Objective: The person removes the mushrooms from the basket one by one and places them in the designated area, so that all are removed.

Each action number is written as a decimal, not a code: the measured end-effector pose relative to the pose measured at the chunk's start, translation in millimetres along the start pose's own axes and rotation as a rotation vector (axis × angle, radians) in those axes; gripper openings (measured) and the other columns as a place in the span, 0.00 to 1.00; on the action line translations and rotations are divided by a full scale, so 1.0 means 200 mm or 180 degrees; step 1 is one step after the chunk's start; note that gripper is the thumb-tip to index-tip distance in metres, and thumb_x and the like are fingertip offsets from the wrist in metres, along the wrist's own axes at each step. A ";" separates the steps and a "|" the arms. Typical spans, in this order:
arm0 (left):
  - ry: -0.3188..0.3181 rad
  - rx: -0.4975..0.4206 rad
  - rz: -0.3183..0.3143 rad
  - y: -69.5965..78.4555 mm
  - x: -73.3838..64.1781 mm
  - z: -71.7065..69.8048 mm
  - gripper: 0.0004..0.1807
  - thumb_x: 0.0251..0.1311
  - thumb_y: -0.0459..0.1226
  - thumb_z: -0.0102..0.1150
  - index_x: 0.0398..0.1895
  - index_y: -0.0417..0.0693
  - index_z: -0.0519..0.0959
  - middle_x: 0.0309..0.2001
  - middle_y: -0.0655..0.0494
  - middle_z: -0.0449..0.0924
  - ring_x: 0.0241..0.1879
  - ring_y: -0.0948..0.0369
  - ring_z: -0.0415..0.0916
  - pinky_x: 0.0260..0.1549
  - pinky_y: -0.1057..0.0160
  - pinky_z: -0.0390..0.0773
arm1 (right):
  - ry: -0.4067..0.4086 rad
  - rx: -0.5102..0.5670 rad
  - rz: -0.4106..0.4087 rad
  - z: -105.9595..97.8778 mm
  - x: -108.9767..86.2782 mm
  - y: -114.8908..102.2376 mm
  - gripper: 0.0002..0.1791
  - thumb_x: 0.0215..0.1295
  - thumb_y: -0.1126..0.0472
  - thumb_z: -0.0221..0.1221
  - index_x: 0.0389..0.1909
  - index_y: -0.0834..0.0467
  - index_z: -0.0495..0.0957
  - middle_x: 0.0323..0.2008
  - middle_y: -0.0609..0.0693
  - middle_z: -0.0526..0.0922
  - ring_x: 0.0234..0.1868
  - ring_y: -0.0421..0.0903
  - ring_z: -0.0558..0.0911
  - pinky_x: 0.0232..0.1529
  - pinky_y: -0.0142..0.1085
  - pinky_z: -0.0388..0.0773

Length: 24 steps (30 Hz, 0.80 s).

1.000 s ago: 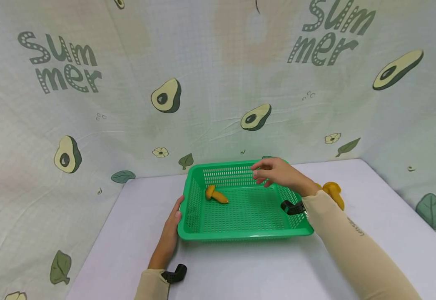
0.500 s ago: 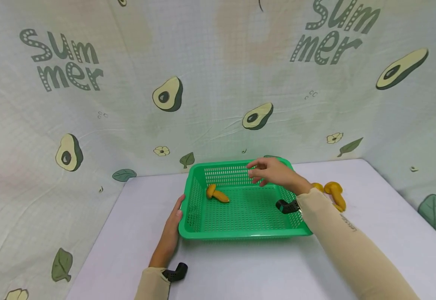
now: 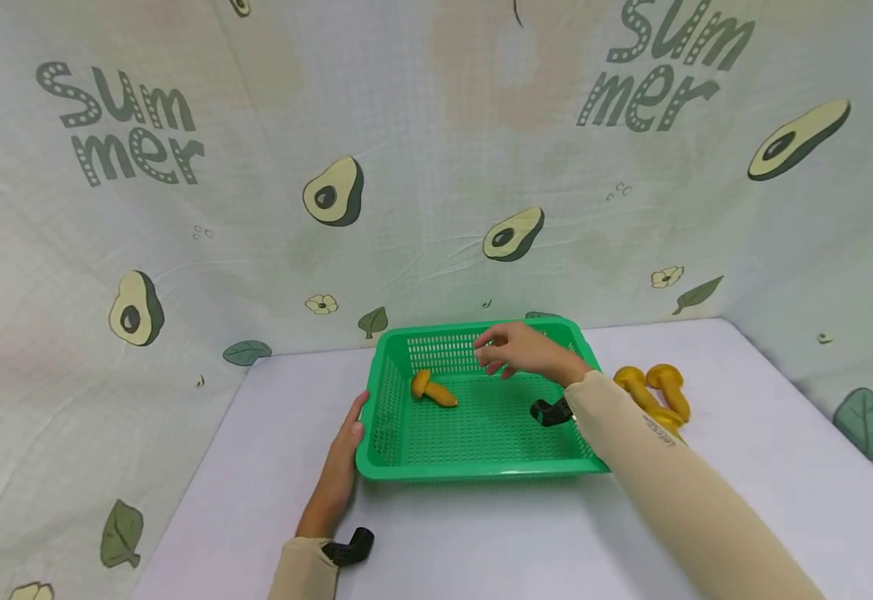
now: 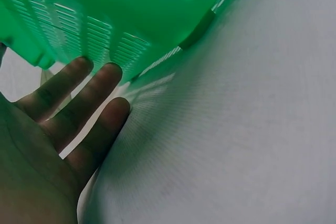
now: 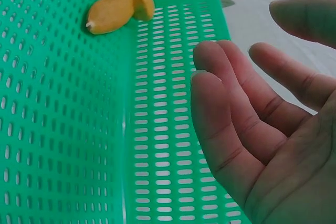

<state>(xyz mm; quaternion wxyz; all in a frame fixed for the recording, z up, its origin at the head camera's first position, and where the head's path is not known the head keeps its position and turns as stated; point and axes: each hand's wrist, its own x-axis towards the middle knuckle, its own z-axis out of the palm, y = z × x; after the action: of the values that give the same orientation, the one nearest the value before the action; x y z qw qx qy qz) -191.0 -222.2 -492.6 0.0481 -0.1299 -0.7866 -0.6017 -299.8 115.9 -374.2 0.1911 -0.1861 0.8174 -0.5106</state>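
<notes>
A green plastic basket with slotted sides stands on the table. Inside it, near the left back, lies one yellow-brown mushroom. My left hand rests against the basket's left side; in the left wrist view its straight fingers touch or nearly touch the slotted wall. Over the back half of the basket hovers my right hand, its fingers loosely bent with nothing between them. In the right wrist view, the mushroom lies on the basket floor, apart from the right hand.
Several more mushrooms lie grouped on the white table right of the basket, partly behind the right sleeve. A printed cloth with avocados hangs behind the table and at its sides.
My right hand has drifted left over the basket, so more of the mushrooms on the right now show. My left hand, the basket and the mushroom inside have stayed in place.
</notes>
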 end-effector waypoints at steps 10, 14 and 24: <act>-0.0066 -0.0040 0.0010 -0.01 0.00 0.04 0.28 0.80 0.50 0.28 0.80 0.65 0.51 0.79 0.60 0.46 0.77 0.55 0.39 0.71 0.38 0.38 | -0.0116 -0.0161 0.0015 0.05 0.07 0.04 0.20 0.74 0.55 0.57 0.60 0.61 0.76 0.44 0.54 0.84 0.48 0.61 0.82 0.42 0.49 0.82; -0.0045 -0.0020 0.0055 0.00 0.01 0.03 0.28 0.80 0.49 0.28 0.80 0.65 0.51 0.79 0.59 0.47 0.77 0.55 0.41 0.71 0.38 0.39 | -0.0186 -0.0258 -0.0006 0.08 0.10 0.04 0.21 0.74 0.54 0.57 0.60 0.61 0.76 0.43 0.54 0.84 0.46 0.58 0.83 0.45 0.52 0.81; 0.0005 -0.0001 0.0050 -0.01 0.01 0.00 0.28 0.80 0.49 0.28 0.80 0.65 0.52 0.79 0.60 0.47 0.77 0.55 0.40 0.71 0.38 0.38 | -0.0291 -0.0324 -0.0036 0.16 0.21 0.03 0.20 0.74 0.57 0.57 0.60 0.65 0.76 0.47 0.65 0.83 0.45 0.60 0.83 0.46 0.54 0.81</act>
<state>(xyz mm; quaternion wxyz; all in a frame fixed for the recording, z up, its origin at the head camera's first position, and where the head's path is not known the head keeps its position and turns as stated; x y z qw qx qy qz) -193.7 -222.4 -492.9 0.0534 -0.1356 -0.7854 -0.6016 -319.7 72.7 -397.5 0.2156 -0.2234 0.8317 -0.4604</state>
